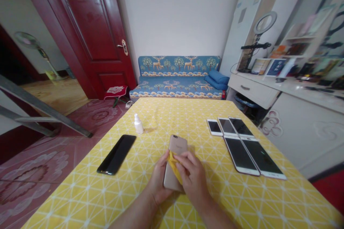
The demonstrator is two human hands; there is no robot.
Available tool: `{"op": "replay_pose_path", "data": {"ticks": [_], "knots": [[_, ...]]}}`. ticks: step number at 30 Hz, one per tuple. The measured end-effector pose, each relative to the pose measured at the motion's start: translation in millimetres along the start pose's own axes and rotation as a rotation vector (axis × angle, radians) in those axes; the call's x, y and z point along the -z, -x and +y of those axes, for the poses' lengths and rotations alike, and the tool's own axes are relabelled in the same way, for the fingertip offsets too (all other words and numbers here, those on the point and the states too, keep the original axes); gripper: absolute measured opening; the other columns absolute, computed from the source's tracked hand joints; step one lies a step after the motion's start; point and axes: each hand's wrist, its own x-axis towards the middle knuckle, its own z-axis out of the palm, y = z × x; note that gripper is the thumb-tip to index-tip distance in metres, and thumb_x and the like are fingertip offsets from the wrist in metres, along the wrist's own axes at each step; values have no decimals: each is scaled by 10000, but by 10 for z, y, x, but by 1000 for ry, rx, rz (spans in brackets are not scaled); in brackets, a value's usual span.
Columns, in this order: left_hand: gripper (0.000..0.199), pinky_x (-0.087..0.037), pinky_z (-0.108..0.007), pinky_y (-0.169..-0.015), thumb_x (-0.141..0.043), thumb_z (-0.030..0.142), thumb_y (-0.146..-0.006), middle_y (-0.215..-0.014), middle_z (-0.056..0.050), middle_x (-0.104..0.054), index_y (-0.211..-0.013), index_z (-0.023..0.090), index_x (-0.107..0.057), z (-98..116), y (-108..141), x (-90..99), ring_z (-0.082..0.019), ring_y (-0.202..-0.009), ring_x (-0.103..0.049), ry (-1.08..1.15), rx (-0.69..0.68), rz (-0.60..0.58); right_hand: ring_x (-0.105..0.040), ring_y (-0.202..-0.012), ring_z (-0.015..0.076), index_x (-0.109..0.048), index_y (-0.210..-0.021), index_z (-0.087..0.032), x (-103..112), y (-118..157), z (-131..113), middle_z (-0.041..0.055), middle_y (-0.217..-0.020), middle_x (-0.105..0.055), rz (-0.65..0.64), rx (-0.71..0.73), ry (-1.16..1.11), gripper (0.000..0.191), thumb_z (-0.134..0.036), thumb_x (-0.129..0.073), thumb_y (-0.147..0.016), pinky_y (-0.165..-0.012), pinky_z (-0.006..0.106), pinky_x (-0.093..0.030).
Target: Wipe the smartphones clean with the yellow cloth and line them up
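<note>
A gold smartphone (179,144) is held above the table with its back and camera facing up. My left hand (158,179) grips it along its left side and from below. In my right hand (194,176) a yellow cloth (173,162) is pinched and pressed against the back of the phone. A black smartphone (117,154) lies to the left on the table. Beyond it stands a small white spray bottle (138,124). To the right, several white-framed smartphones (241,154) lie screen up in two rows, side by side.
The table wears a yellow cover (107,200) with white lines. Behind it is a blue patterned sofa (174,83). A white dresser (301,103) with a ring light (265,23) stands right; a metal ladder leg (51,112) is at left.
</note>
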Motion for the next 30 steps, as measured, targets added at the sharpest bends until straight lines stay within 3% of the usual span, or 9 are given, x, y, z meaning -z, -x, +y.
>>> {"op": "replay_pose_path", "data": {"ticks": [3,6,10,13,16,19,23,26,30], "knots": [[552,-462,-303,-903,-444,531,-872,-1007,-143,-690,-1121,66,-606,-2,2,-26,-226,-1004,-640,17,8,-110,-572,-835,175,-667,-1072,-260,-38,58,-176,28,-888,-610,-61,105,7,253,-185,-497,-901,-750,301,-436],[560,-429,-281,-966,-459,562,-840,-1072,-136,-668,-1126,103,-608,22,-5,-13,-224,-1112,-590,4,-42,-169,-560,-810,178,-665,-1016,-242,-25,92,-310,30,-851,-598,-136,183,37,221,-171,-498,-889,-748,319,-416],[541,-400,-302,-1019,-476,532,-833,-1178,-114,-634,-1196,141,-570,114,-39,82,-221,-1202,-532,-20,-173,-176,-535,-784,184,-650,-934,-221,31,97,-379,31,-813,-587,-228,290,92,204,-130,-485,-854,-731,339,-382],[544,-392,-316,-1033,-442,464,-870,-1244,-125,-606,-1279,110,-507,192,-63,149,-221,-1200,-537,59,-192,-148,-528,-759,183,-637,-953,-213,39,107,-339,34,-804,-588,-175,348,110,224,-108,-472,-843,-700,338,-376],[543,-429,-325,-991,-403,409,-905,-1196,-161,-630,-1307,49,-464,228,-69,170,-218,-1086,-610,117,-138,-131,-550,-812,184,-614,-1011,-224,15,122,-243,41,-869,-596,-14,286,58,239,-102,-467,-868,-740,337,-410],[559,-454,-361,-949,-406,416,-914,-1094,-186,-670,-1286,5,-468,217,-64,171,-236,-976,-656,90,-49,-116,-571,-913,184,-581,-1026,-229,-6,107,-132,52,-959,-595,121,133,-69,213,-122,-446,-901,-796,322,-450],[537,-462,-389,-914,-459,445,-897,-929,-157,-711,-1215,18,-532,206,-49,173,-255,-880,-681,4,8,-42,-584,-889,174,-577,-995,-214,24,52,-38,46,-951,-600,234,-44,-139,154,-192,-446,-916,-771,292,-467],[556,-463,-411,-909,-443,492,-890,-987,-166,-698,-1205,46,-550,259,-27,162,-271,-925,-663,-12,-111,-50,-560,-722,153,-590,-878,-198,88,46,-44,12,-794,-584,178,-98,-197,128,-263,-481,-897,-647,263,-442],[554,-504,-429,-821,-411,558,-882,-1006,-151,-674,-1181,120,-569,365,3,149,-257,-870,-651,-46,-335,28,-506,-585,129,-566,-661,-190,150,70,-110,-19,-597,-507,-95,-20,-238,318,-300,-420,-922,-582,258,-392]]}}
